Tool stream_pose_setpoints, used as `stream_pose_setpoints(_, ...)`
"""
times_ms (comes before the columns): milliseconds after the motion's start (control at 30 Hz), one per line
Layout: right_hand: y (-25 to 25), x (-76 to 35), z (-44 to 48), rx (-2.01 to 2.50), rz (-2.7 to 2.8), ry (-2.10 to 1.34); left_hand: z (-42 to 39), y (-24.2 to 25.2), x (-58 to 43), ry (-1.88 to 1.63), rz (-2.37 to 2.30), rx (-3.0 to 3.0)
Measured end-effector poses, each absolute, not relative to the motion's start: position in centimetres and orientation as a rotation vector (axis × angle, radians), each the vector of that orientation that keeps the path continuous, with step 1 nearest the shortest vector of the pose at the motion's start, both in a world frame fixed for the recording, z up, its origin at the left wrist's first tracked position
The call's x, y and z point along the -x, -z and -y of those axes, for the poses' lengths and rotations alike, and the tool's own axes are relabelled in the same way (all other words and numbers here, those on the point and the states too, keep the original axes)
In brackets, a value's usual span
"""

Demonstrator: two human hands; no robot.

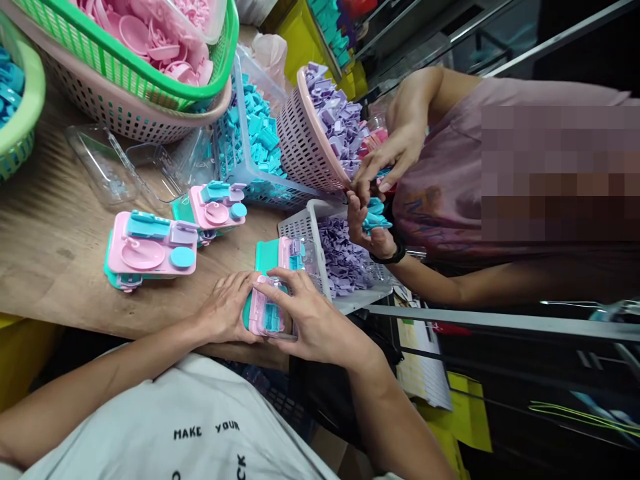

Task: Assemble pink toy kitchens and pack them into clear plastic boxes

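Observation:
Near the table's front edge, my left hand (230,310) presses against the teal side of a small pink-and-teal toy kitchen set (258,313). My right hand (315,323) grips the same set from the other side, its thumb and fingers around a clear plastic cover on it. Part of the set is hidden by my fingers. Just beyond it lies a second toy set (268,255), also with clear plastic. To the left stand two more sets, one nearer (115,253) and one farther (201,200), with pink tops, blue pieces and a lilac piece.
Clear plastic shells (103,167) lie at the back of the wooden table (55,260). Baskets hold pink parts (135,33), blue parts (257,133) and purple parts (335,123). A white basket (323,257) stands right. A co-worker's hands (395,153) handle blue pieces above it.

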State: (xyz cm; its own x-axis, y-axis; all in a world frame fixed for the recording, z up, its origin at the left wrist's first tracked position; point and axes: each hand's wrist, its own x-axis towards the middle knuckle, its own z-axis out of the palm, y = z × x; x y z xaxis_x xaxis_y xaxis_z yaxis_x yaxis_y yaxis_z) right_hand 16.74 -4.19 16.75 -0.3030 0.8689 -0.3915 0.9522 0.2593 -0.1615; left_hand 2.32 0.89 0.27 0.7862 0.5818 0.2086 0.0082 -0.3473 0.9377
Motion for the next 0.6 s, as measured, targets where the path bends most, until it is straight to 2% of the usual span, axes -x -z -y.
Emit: stream_pose_setpoints(600, -14.8, -19.1, 5.6, -1.722, -2.489, 0.618, -1.1, -0.6, -2.5, -0.627, -0.475, -1.858)
